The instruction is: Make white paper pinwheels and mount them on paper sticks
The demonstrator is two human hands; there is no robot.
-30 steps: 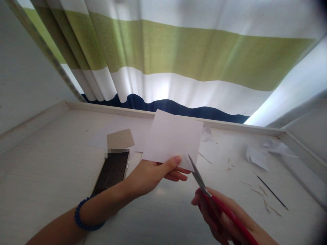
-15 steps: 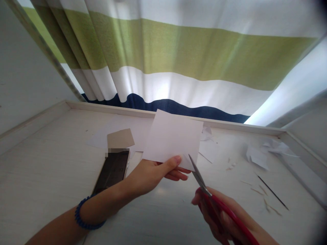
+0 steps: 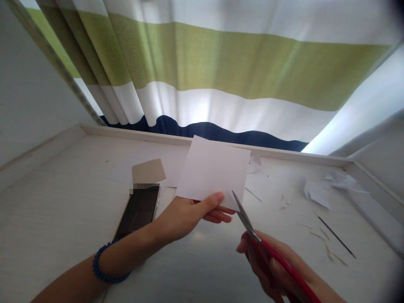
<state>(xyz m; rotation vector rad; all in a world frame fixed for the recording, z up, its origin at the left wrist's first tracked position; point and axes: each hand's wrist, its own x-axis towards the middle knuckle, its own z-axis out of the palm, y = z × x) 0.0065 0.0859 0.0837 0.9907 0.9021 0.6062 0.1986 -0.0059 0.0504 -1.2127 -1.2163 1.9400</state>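
A white sheet of paper (image 3: 214,168) is pinched at its lower edge by my left hand (image 3: 189,214), thumb on top and fingers underneath. My right hand (image 3: 271,265) grips red-handled scissors (image 3: 249,227) by the handles. One metal blade lies over the paper near its lower right corner, just right of my left fingertips. How far the lower blade reaches under the sheet I cannot tell. A blue coiled band (image 3: 105,269) circles my left wrist.
A dark phone (image 3: 139,212) lies left of my left hand, below a beige card (image 3: 149,171). Crumpled paper scraps (image 3: 317,193), a thin dark stick (image 3: 337,237) and several small wooden bits (image 3: 328,252) lie at right. A raised ledge (image 3: 151,134) and striped curtain (image 3: 195,54) bound the back.
Almost nothing differs. The scissors and my right hand have shifted very slightly left; the paper and my left hand stay in nearly the same place.
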